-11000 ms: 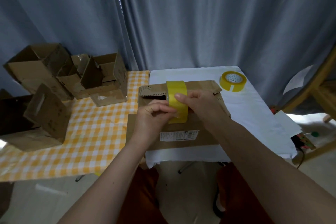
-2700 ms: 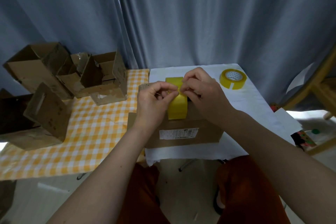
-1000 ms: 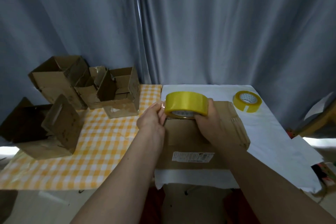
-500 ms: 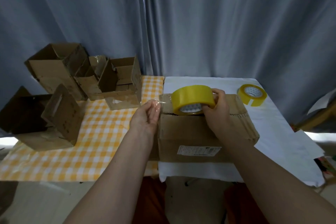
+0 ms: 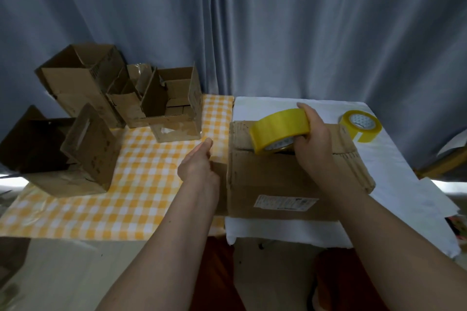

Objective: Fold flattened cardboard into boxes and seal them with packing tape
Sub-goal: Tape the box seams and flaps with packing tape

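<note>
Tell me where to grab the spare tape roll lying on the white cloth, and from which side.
Grip the spare tape roll across its outer yellow band, coming from above. It lies flat on the white cloth with its core hole facing up and nothing crowding it, so thumb and fingers can straddle the ring, or a finger can hook the core.

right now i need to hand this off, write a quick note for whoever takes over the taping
Right hand grips the yellow tape roll over the top seam of the cardboard box. Left hand is flat and open at the box's left side. A spare tape roll lies on the white cloth, far right. Several assembled open boxes stand on the checked cloth. Done: this box is folded. Left: tape the seam; no strip is visible on it.
</note>
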The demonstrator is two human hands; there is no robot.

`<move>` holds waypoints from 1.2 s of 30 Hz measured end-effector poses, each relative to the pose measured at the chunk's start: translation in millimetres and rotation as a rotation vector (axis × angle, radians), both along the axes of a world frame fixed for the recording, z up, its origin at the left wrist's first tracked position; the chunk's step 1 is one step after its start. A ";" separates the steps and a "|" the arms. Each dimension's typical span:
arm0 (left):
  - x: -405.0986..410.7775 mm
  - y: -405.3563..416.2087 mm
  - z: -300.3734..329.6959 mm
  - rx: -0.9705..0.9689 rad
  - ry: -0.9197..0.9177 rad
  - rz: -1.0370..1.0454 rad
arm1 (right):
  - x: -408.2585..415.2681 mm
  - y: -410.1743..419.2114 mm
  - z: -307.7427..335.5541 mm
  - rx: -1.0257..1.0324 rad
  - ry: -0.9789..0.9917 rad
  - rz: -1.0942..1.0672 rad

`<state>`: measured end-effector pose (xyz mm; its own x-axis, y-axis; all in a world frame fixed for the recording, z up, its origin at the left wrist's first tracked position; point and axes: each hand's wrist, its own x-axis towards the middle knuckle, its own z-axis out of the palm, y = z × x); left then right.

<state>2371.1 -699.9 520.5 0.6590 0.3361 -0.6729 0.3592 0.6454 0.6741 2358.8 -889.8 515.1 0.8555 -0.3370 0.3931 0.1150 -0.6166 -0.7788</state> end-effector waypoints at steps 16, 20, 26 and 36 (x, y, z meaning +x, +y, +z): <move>19.2 -0.3 -32.4 -0.147 -0.069 0.088 | 6.3 5.9 11.5 -0.479 -0.031 -0.090; 25.7 -4.2 -40.3 -0.080 0.055 0.013 | 6.9 8.2 9.4 -0.474 -0.014 -0.079; 22.4 -10.6 -71.5 0.051 0.031 -0.338 | 6.6 6.5 4.2 -0.424 0.049 -0.077; 10.9 -7.2 -59.2 0.857 -0.415 -0.482 | 3.2 1.6 3.3 -0.200 0.116 -0.084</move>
<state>2382.0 -707.1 461.3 0.9719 0.2336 -0.0281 0.0882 -0.2511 0.9639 2362.0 -888.2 518.5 0.8709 -0.3342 0.3603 -0.0261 -0.7636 -0.6451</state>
